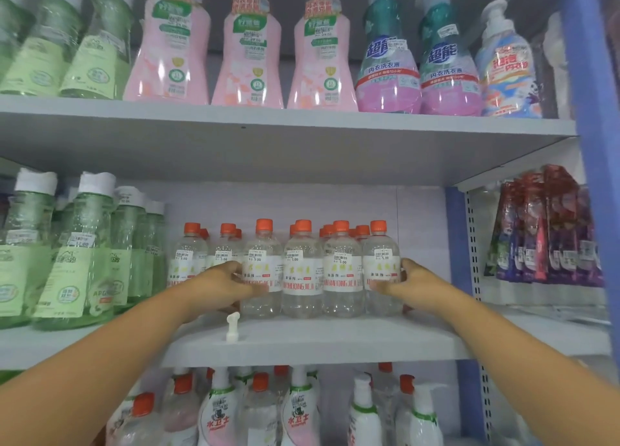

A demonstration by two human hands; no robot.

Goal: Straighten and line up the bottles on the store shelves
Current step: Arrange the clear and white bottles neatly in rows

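Several clear bottles with orange caps (320, 271) stand in a tight front row on the middle shelf (302, 338), with more of them behind. My left hand (228, 283) grips the leftmost bottle of that front row (263, 268) from its left side, thumb across the label. My right hand (404, 279) grips the rightmost bottle (382, 268) from its right side. The two hands bracket the row between them. Two more orange-capped bottles (188, 254) stand further back to the left, partly hidden by my left hand.
A small white plastic peg (232, 326) stands on the shelf in front of the row. Green bottles (80, 251) fill the shelf's left. Pink and teal detergent bottles (250, 53) line the top shelf. Pump bottles (298, 408) crowd the lower shelf. Red pouches (543, 227) hang right, past a blue upright (458, 237).
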